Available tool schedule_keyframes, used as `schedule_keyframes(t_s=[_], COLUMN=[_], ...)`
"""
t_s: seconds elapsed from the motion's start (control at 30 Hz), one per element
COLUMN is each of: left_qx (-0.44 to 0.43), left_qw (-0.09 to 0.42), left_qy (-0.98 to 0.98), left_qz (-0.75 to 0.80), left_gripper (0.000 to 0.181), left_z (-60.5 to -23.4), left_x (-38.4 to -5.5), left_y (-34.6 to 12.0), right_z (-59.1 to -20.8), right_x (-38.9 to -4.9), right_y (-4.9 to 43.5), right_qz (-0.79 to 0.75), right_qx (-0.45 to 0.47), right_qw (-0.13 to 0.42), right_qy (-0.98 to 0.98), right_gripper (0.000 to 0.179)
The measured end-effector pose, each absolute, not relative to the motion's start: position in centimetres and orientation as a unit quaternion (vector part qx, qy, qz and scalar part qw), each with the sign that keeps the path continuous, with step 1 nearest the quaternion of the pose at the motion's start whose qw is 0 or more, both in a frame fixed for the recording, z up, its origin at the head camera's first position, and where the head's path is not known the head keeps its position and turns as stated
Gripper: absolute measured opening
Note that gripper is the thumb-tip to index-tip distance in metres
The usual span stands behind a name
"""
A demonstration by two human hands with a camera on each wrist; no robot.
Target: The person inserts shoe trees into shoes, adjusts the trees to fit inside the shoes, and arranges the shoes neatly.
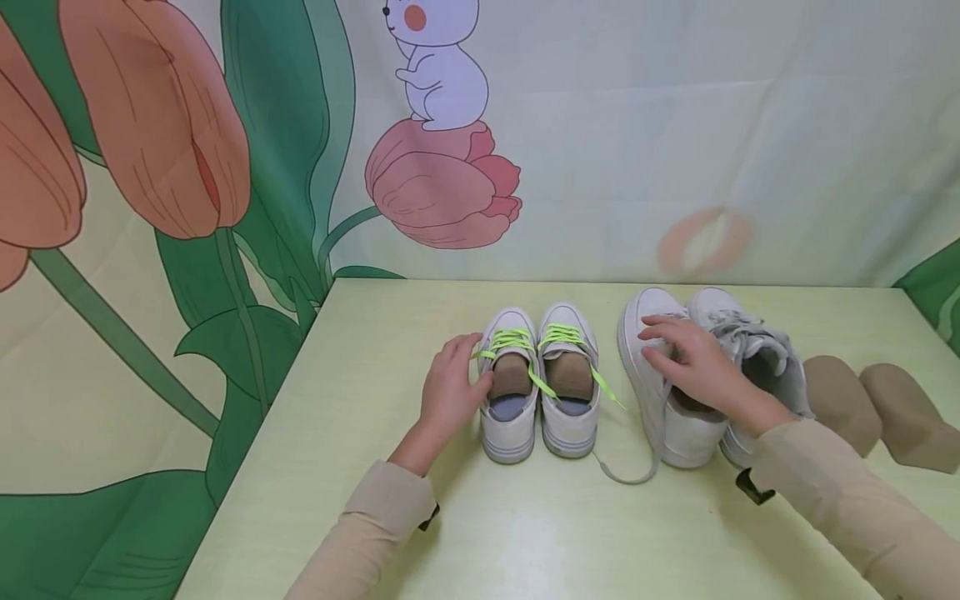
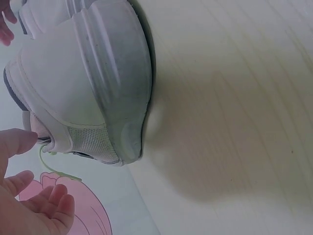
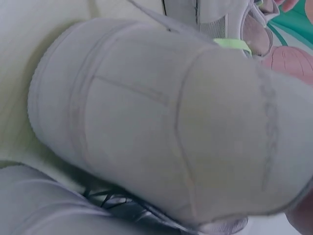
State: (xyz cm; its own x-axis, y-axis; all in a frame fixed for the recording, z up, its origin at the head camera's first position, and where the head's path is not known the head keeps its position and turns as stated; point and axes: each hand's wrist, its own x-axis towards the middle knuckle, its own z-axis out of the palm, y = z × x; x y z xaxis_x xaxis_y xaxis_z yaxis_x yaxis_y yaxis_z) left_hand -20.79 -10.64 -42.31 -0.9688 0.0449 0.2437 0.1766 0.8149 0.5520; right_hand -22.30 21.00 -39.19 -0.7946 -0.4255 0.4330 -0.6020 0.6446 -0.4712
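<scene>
A gap parts the lime-laced shoes from the larger pair, a grey lace crossing its near end.

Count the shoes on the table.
4, left to right in the head view: a green-laced shoe by the left hand, another green-laced shoe beside it, a larger white shoe beneath the right hand, and a second larger shoe partly covered by the right arm. No fifth shows.
</scene>
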Motion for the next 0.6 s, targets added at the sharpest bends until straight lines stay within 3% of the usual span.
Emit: schedule_keyframes(t_s=[0.6], left_qx=[-0.049], left_qw=[0.108], left_qy=[-0.944], left_qz=[-0.308], left_gripper=[0.049], left_z=[-42.2], left_x=[-20.7], left_y=[-10.5], right_z=[-38.8], right_x=[-22.0], right_y=[24.8], right_qz=[0.354], right_qx=[0.204], right_qw=[0.157], right_qy=[-0.899], right_gripper=[0.026])
